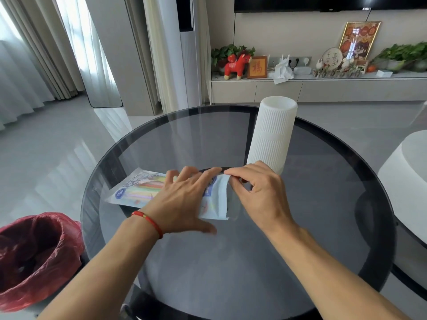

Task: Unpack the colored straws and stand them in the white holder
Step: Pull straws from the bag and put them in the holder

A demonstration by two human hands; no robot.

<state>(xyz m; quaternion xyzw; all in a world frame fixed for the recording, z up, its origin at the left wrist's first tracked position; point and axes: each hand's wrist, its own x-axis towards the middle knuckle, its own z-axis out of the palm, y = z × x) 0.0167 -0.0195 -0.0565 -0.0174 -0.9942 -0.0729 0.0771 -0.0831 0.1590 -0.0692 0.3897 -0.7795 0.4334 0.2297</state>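
A clear and pale-blue plastic pack of colored straws [138, 189] lies flat on the round glass table [323, 204], its length running left to right. My left hand [184, 199] presses flat on the middle of the pack, fingers spread. My right hand [256, 188] pinches the pack's right end flap between thumb and fingers. The tall white ribbed holder [272, 132] stands upright just behind my right hand, with nothing showing above its rim.
A bin lined with a red bag [34, 257] stands on the floor at the lower left. A white rounded seat [411, 181] sits past the table's right edge. A low TV cabinet with ornaments [300, 88] runs along the far wall.
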